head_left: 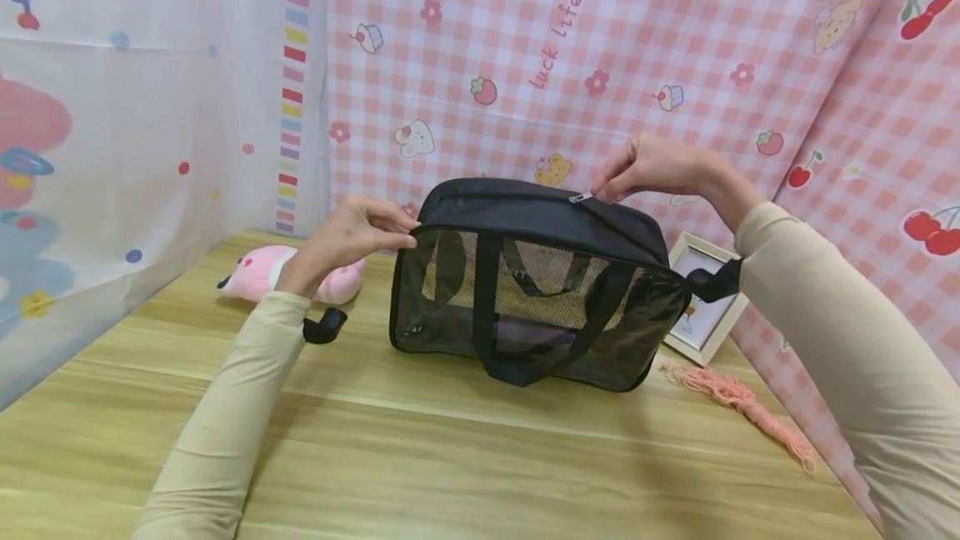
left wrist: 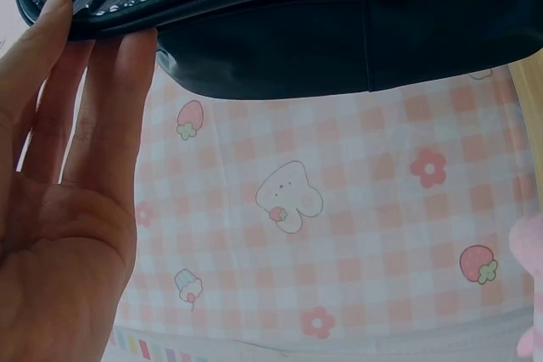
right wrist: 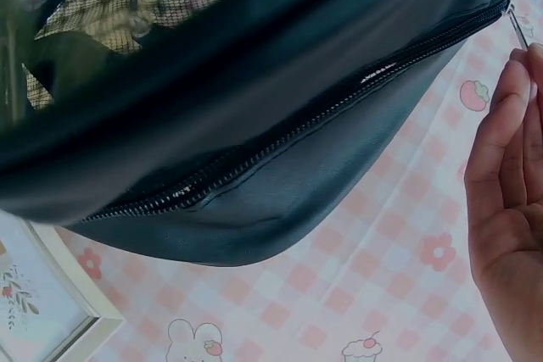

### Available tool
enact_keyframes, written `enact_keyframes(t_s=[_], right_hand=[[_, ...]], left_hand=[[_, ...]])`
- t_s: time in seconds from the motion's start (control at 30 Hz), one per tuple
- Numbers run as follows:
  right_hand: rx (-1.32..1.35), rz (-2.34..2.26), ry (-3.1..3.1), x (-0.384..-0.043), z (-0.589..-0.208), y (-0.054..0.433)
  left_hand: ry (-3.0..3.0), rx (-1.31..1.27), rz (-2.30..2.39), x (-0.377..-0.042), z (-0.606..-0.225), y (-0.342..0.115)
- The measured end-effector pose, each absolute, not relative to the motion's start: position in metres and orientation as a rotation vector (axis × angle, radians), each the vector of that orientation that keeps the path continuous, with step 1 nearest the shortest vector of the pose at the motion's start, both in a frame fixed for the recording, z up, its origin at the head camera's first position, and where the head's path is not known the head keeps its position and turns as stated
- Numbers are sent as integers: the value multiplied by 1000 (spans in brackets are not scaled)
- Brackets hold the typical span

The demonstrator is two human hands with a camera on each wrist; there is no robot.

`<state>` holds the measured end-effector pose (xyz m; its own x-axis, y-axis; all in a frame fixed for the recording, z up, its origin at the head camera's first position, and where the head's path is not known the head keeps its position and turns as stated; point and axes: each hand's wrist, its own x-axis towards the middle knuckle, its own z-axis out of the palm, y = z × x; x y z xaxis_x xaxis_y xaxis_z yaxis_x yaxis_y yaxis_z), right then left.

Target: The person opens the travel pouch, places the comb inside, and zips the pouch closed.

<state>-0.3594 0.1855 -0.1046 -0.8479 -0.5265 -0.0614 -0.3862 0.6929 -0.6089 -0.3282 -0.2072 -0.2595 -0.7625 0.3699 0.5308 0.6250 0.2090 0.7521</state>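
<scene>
A black toiletry-style bag (head_left: 540,298) with clear and mesh sides stands on the wooden table, its dark strap handle hanging down the front. My left hand (head_left: 360,227) pinches the piped edge at the bag's upper left corner, thumb in front and fingers behind. On top, my right hand (head_left: 652,169) grips the silver zipper pull (head_left: 581,198) between thumb and fingertips, around the middle of the bag's length. In the right wrist view, the zipper (right wrist: 280,146) runs diagonally along the black top, with the pull at its upper right. The bag's contents are hard to make out through the sides.
A pink plush toy (head_left: 258,272) lies behind my left forearm. Right of the bag, a framed picture (head_left: 708,332) leans by the curtain, partly hidden by the bag and wrist strap. A bundle of coral yarn (head_left: 742,402) lies near the table's right edge. Patterned curtains (head_left: 465,48) hang behind.
</scene>
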Motion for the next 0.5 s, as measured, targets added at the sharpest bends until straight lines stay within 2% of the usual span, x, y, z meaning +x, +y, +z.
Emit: enact_keyframes(t_s=[0.5], right_hand=[[-705,-842,2706,-360,-109,195]], left_hand=[[-2251,-901,-1608,-327,-260,-206]])
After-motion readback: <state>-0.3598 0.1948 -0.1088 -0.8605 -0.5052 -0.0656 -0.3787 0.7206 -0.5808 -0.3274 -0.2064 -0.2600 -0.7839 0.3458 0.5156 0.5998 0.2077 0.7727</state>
